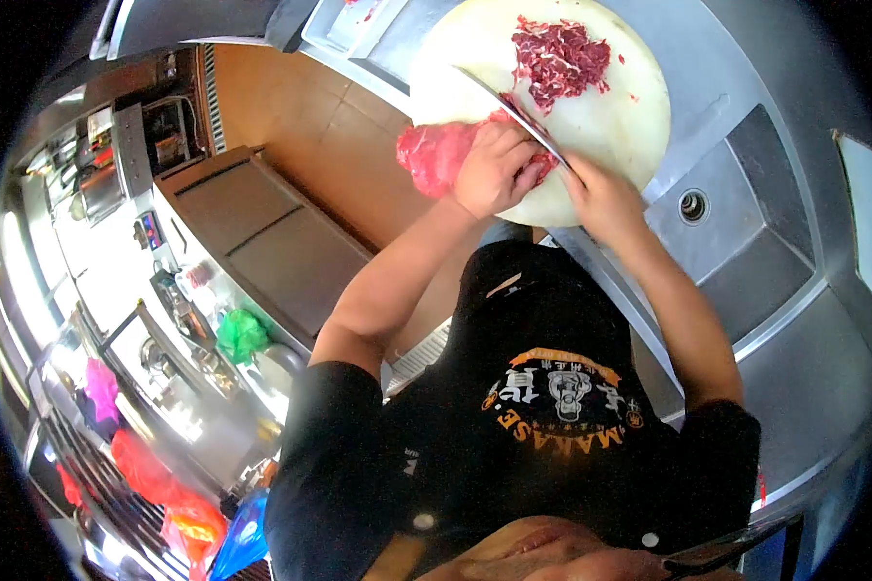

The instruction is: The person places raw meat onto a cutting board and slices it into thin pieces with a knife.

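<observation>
A large piece of raw red meat (431, 158) lies at the near left of a round white cutting board (610, 145), partly past its edge. My left hand (499, 169) presses on the meat with bent fingers, holding it close to the cut end. In my right hand (606, 201) is a knife (513, 114), gripped by its handle, which the fingers mostly hide. The blade slants across the meat's end, right beside my left fingers. A pile of thin meat slices (560, 60) rests on the far part of the board.
To the right of the board is a metal sink (736, 261) with a drain (693, 206). A metal tray (358, 29) stands beyond the board at left. Brown-topped cabinets (281, 232) and a counter with a green plastic bag (242, 336) are at left.
</observation>
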`<state>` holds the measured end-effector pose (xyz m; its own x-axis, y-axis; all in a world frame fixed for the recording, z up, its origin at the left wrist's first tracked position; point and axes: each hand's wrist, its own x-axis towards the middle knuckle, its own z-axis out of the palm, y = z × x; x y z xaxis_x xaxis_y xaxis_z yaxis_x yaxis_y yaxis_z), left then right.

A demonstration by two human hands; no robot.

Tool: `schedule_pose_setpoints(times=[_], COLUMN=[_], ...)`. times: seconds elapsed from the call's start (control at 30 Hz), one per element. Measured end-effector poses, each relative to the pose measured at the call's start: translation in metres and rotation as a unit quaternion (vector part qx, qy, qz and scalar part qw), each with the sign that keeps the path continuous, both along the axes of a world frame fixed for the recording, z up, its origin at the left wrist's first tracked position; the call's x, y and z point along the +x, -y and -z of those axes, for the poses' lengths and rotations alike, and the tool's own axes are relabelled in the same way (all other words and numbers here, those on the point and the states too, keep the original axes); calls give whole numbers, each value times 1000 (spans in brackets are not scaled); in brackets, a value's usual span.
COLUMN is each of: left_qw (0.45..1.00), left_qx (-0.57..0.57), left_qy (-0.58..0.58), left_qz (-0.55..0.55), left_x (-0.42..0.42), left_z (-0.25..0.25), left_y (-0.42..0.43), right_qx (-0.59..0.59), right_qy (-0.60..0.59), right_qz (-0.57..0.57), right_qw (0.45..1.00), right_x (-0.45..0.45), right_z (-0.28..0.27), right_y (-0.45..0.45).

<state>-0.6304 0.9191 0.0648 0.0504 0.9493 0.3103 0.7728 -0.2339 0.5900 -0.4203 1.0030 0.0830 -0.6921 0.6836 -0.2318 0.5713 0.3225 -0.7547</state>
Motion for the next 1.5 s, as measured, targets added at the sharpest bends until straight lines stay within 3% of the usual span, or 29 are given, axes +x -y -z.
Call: schedule_pose_setpoints(times=[0.07,0.17,0.27,0.43,0.53,0.83,1.03,1.23,1.37,1.5], left_qw=[1000,1000,1000,1000,999,999,1000,1000,1000,1000], left_qx=[-16,-12,-3,6,-11,-18,-1,-9,-14,3], left_qy=[-10,-11,-30,-25,-46,-34,-28,-10,9,15], left_qz=[3,22,0,-11,-7,-10,-3,-13,8,-5], left_x=[1,-2,0,1,2,1,-1,-1,-1,0], left_z=[-3,-1,-8,-1,-7,-1,-4,-3,-3,-3], left_y=[3,5,7,8,6,5,3,4,3,2], right_qx=[-68,30,25,19,-24,-19,32,19,-43,-29], right_qy=[24,-37,-82,-34,63,30,3,-35,12,37], right_qz=[-15,28,65,10,-9,-13,6,5,21,6], right_qw=[997,998,994,999,998,999,999,999,999,999], right_x=[-62,-85,-41,60,83,23,67,-11,33,-14], right_z=[-9,-8,-25,-64,-89,-60,-63,-29,-39,-25], right_y=[-39,-72,-65,5,27,8,36,5,24,5])
